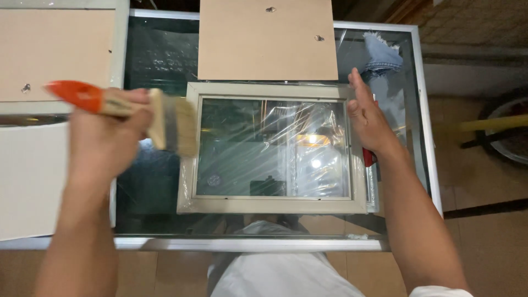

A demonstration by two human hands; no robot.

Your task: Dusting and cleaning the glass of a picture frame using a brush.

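Seen from the head camera: my left hand [107,137] is clenched around a paintbrush [129,113] with an orange-tipped wooden handle, its pale bristles hanging over the left rail of a picture frame [273,204] that lies flat on a glass tabletop [421,99]. Motion blur softens the brush, so I cannot tell whether the bristles touch the rail.

My right hand [369,118] is released, fingers straight and together, its palm pressed against the frame's right outer edge. Something small and red [367,158] shows just below the wrist, too hidden to name.

The frame is a light grey-beige rectangle, sitting near the middle of the tabletop, with crinkled clear plastic wrap [291,143] across its opening catching the glare of overhead light.

Just beyond the frame's top edge lies a brown fibreboard backing panel [268,44] with small metal hangers. A second such panel [52,55] sits in a pale frame at far left, and a white sheet [27,181] lies below it, under my left forearm. A scrap of blue denim [382,55] rests near the tabletop's far right corner.

My white garment [275,272] shows below the near edge of the tabletop.
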